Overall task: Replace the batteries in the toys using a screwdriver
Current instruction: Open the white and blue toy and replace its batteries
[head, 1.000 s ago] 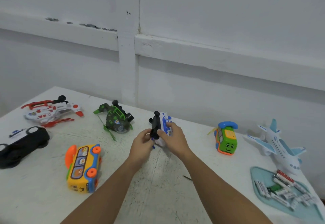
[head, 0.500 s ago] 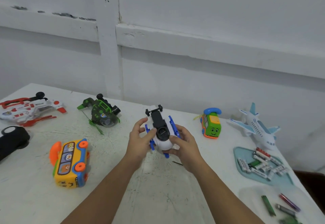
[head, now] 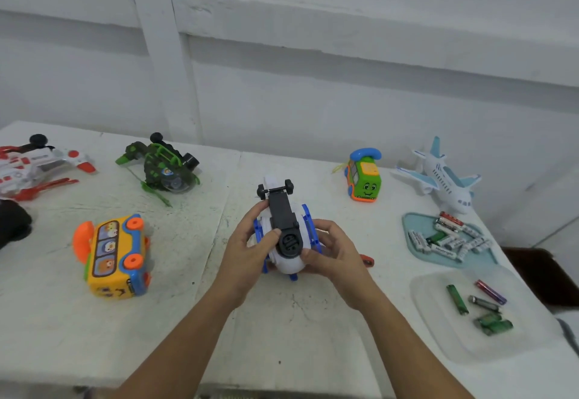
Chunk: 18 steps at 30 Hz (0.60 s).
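White bench under me: left hand and right hand both clasp the upturned white toy, right of the yellow bus. Freeing one hand for the screwdriver, I risk its rounded body rolling free.

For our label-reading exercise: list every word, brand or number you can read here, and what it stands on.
No text reads clearly.
White batteries on the teal tray: dark print, too blurred to read.
Red and white helicopter: markings too small to read.
Green helicopter: round sticker, too blurred to read.
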{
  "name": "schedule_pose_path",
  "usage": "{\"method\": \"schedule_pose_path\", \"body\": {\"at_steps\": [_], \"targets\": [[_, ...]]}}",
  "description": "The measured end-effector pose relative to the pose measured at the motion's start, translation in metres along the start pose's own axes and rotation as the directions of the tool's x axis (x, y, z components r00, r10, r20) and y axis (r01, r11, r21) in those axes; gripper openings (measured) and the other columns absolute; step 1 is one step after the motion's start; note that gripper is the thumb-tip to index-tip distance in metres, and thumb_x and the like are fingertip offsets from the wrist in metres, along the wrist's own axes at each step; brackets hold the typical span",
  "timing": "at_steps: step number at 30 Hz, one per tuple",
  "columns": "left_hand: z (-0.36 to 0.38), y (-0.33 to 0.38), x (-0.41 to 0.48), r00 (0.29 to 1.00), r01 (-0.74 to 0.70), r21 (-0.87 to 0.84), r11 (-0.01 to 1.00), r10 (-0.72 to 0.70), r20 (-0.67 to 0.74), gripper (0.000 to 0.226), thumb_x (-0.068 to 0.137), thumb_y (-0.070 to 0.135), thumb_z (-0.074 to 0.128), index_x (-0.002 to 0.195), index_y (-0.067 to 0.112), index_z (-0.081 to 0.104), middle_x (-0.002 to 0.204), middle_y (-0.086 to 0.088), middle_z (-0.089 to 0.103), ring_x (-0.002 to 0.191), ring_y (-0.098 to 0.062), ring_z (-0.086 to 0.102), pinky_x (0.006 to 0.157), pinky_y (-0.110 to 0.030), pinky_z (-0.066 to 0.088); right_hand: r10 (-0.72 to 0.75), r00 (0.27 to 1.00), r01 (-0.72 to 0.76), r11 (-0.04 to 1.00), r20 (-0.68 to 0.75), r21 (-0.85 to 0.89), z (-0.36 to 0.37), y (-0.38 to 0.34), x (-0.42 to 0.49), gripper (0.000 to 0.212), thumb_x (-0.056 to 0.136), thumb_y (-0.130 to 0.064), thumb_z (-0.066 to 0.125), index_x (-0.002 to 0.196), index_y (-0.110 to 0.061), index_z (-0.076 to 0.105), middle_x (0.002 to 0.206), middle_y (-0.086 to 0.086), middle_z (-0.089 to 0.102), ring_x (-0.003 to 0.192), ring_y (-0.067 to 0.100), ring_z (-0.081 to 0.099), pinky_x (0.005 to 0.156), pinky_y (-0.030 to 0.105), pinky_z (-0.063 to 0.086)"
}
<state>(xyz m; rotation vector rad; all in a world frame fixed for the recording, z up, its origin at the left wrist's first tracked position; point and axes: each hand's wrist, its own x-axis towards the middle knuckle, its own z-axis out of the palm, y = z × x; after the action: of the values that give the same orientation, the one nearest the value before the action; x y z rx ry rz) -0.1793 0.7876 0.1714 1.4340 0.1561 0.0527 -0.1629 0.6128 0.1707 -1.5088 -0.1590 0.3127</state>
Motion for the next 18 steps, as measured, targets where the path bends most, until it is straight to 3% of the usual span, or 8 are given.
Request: {"method": "schedule_pose_path", "body": {"at_steps": [2,5,7,8,10,11,13,18], "targets": [[0.001,-0.003,-0.004,1.000,-0.021,0.010,1.000,0.021,-0.007,0.047,0.096,0.009,0.057,0.128,0.043,0.056,0.115,0.014,0.069,0.103,-0.010,0.068,0.079,-0.037,0.060,-0.011,1.000,0.013,0.993,0.015,-0.121,-0.006,-0.002,-0.005,0.044,0.082,-0.009,0.072,0.122,-0.018,0.058,0.120,0.002,0.068,0.109,0.025,0.065,0.082,0.044,0.059],[0.000,-0.005,-0.010,0.999,-0.033,0.029,0.999,0.033,-0.014,0.046,0.096,0.007,0.056,0.128,0.040,0.055,0.107,0.019,0.070,0.097,-0.004,0.068,0.075,-0.030,0.059,-0.024,0.998,0.039,0.961,0.056,-0.272,-0.019,-0.008,-0.012,0.046,0.080,-0.003,0.058,0.120,-0.023,0.064,0.117,-0.008,0.069,0.110,0.010,0.062,0.088,0.031,0.055],[0.000,-0.004,-0.012,0.999,-0.038,0.049,0.998,0.038,-0.003,0.045,0.097,0.007,0.056,0.129,0.039,0.054,0.101,0.026,0.069,0.090,0.000,0.069,0.072,-0.032,0.058,-0.040,0.997,0.005,0.902,-0.070,-0.431,-0.029,-0.006,-0.012,0.046,0.077,-0.006,0.053,0.116,-0.028,0.066,0.120,-0.011,0.066,0.114,0.006,0.057,0.095,0.027,0.048],[0.000,-0.004,-0.013,0.999,-0.049,0.059,0.997,0.049,0.001,0.045,0.097,0.006,0.055,0.130,0.037,0.053,0.097,0.031,0.068,0.085,0.004,0.068,0.066,-0.026,0.057,-0.070,0.984,-0.037,0.815,-0.161,-0.578,-0.035,-0.003,-0.010,0.043,0.081,-0.006,0.055,0.116,-0.028,0.066,0.123,-0.010,0.063,0.117,0.009,0.053,0.098,0.026,0.043],[0.001,-0.005,-0.014,0.998,-0.057,0.055,0.997,0.056,0.009,0.045,0.097,0.005,0.054,0.131,0.034,0.052,0.095,0.029,0.068,0.078,0.007,0.067,0.053,-0.015,0.049,-0.108,0.960,-0.168,0.516,-0.258,-0.840,-0.047,0.004,-0.005,0.040,0.086,-0.009,0.059,0.123,-0.024,0.064,0.130,-0.001,0.055,0.123,0.021,0.043,0.099,0.026,0.034],[0.001,-0.005,-0.014,0.999,-0.051,0.044,0.998,0.051,0.016,0.045,0.097,0.005,0.054,0.133,0.032,0.052,0.097,0.026,0.069,0.077,0.006,0.067,0.051,-0.013,0.047,-0.092,0.952,-0.237,0.389,-0.293,-0.890,-0.050,0.006,-0.003,0.042,0.086,-0.012,0.059,0.127,-0.023,0.062,0.132,0.001,0.052,0.124,0.025,0.039,0.098,0.029,0.032],[0.001,-0.006,-0.013,0.999,-0.044,0.025,0.999,0.043,0.026,0.045,0.097,0.005,0.054,0.134,0.030,0.052,0.100,0.020,0.071,0.079,0.002,0.068,0.052,-0.014,0.047,-0.064,0.930,-0.334,0.275,-0.363,-0.902,-0.053,0.008,-0.002,0.045,0.086,-0.016,0.057,0.130,-0.024,0.059,0.131,0.003,0.048,0.121,0.026,0.037,0.095,0.032,0.032],[0.000,-0.009,-0.013,0.998,-0.035,-0.021,0.999,0.036,0.048,0.047,0.096,0.003,0.057,0.131,0.033,0.053,0.111,0.010,0.071,0.093,-0.009,0.071,0.063,-0.020,0.054,-0.048,0.910,-0.351,0.437,-0.412,-0.828,-0.058,0.007,0.000,0.030,0.089,-0.008,0.057,0.117,-0.018,0.063,0.106,0.006,0.049,0.100,0.025,0.052,0.073,0.026,0.034]]}}
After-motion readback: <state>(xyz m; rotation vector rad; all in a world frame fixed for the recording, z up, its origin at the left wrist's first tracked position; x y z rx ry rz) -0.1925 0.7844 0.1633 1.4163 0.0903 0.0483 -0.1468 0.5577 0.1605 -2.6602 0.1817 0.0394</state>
